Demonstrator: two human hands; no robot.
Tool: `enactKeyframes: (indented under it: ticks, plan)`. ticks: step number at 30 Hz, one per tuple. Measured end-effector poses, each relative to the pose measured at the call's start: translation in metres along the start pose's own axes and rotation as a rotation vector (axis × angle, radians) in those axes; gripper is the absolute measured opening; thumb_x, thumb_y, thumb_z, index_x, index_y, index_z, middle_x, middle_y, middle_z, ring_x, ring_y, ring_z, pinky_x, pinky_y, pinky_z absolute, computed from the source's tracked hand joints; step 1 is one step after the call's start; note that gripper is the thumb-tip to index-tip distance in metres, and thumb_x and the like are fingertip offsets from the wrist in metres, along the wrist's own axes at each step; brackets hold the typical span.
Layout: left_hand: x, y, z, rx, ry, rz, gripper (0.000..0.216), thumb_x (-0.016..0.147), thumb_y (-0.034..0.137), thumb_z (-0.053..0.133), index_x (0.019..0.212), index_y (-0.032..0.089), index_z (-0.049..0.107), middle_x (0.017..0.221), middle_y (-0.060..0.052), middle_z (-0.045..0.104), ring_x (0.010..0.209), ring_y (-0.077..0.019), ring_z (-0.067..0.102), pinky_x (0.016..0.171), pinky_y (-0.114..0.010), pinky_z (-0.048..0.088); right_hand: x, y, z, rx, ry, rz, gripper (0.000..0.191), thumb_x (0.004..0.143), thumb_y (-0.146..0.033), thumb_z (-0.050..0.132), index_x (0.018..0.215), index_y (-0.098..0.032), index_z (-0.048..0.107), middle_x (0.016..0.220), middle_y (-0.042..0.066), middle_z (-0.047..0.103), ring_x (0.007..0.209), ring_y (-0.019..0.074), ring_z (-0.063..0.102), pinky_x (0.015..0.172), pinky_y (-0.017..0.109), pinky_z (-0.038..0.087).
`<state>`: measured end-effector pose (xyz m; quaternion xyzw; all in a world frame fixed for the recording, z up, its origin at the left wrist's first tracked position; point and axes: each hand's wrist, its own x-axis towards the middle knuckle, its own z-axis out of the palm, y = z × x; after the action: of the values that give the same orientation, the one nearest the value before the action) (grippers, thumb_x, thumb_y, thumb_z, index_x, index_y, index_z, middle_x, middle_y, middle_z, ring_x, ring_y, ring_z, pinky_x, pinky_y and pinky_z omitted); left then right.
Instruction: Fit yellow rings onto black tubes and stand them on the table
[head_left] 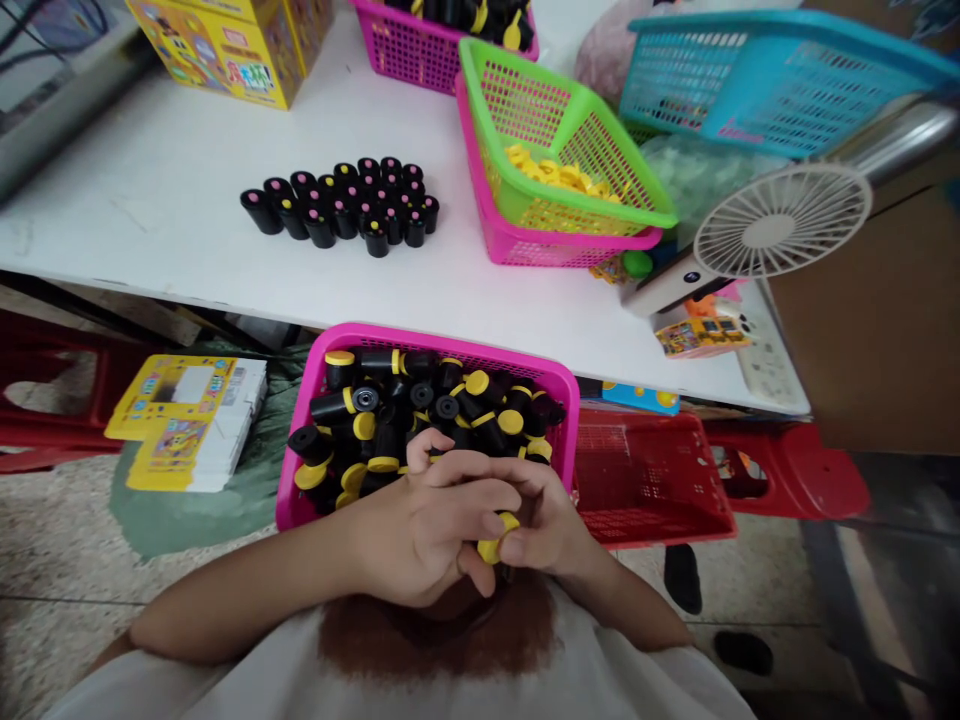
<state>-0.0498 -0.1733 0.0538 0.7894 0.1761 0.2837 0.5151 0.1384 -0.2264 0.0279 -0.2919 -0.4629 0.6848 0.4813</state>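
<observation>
My left hand (424,535) and my right hand (547,515) meet in front of my body, over the near edge of a pink basket (571,420). Between the fingertips of both hands is a round yellow cap (495,542). Fingers cover most of whatever it sits on; only a sliver of something dark shows below. Inside the basket lie many small black cylinders (487,434), jumbled upright and sideways, most with yellow caps like the one I hold. Some turn a dark round end upward.
Black cylinders (345,218) with pink or yellow dots stand grouped on the white table (187,200). A green basket (510,195) of yellow parts sits in a pink one. Rightward are a handheld fan (772,230) and a red crate (645,480); flattened yellow boxes (202,420) lie left.
</observation>
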Motion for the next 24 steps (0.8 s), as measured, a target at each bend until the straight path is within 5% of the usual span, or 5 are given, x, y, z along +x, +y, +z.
enactKeyframes:
  ticks: [6,10,15,18,24]
  plan:
    - [0.005,-0.004,-0.035,0.537,0.340,0.134,0.028,0.091,0.038,0.072,0.118,0.035,0.064,0.136,-0.007,0.059,0.121,-0.0322,0.055,0.107,-0.051,0.035,0.017,-0.015,-0.048,-0.544,0.257,-0.259,0.066,0.081,-0.024,0.086,0.142,-0.034,0.062,0.136,0.008,0.069,0.123,0.0209,0.069,0.102,0.035,0.061]
    - [0.033,-0.023,-0.095,0.811,0.597,-0.248,0.036,0.096,0.029,0.061,0.132,0.025,0.057,0.131,-0.014,0.053,0.122,-0.0339,0.052,0.107,-0.053,0.040,0.040,-0.045,-0.077,-0.866,0.387,-0.388,0.073,0.079,-0.031,0.087,0.145,-0.039,0.057,0.148,0.008,0.059,0.136,0.0286,0.059,0.107,0.049,0.058]
    - [0.070,-0.078,-0.158,0.923,0.744,-0.526,0.031,0.092,0.036,0.065,0.120,0.023,0.069,0.121,-0.012,0.051,0.122,-0.0386,0.045,0.100,-0.055,0.039,0.119,-0.116,-0.092,-1.226,0.545,-0.699,0.018,0.092,-0.030,0.069,0.109,-0.031,0.076,0.115,0.007,0.073,0.114,0.0247,0.068,0.091,0.042,0.062]
    - [0.080,-0.104,-0.173,0.878,0.830,-0.446,0.026,0.089,0.041,0.066,0.104,0.021,0.073,0.113,-0.007,0.051,0.124,-0.0364,0.039,0.100,-0.055,0.034,0.192,-0.153,-0.117,-1.410,0.569,-0.577,0.013,0.089,-0.021,0.065,0.095,-0.020,0.077,0.099,0.008,0.076,0.095,0.0244,0.072,0.086,0.043,0.062]
    - [0.091,-0.101,-0.169,0.944,0.790,-0.509,0.018,0.088,0.027,0.066,0.104,0.019,0.069,0.118,-0.013,0.052,0.121,-0.0376,0.041,0.098,-0.053,0.037,0.301,-0.172,-0.163,-1.751,0.186,0.146,0.010,0.068,-0.015,0.083,0.076,-0.018,0.078,0.073,0.003,0.074,0.081,0.0238,0.072,0.093,0.045,0.061]
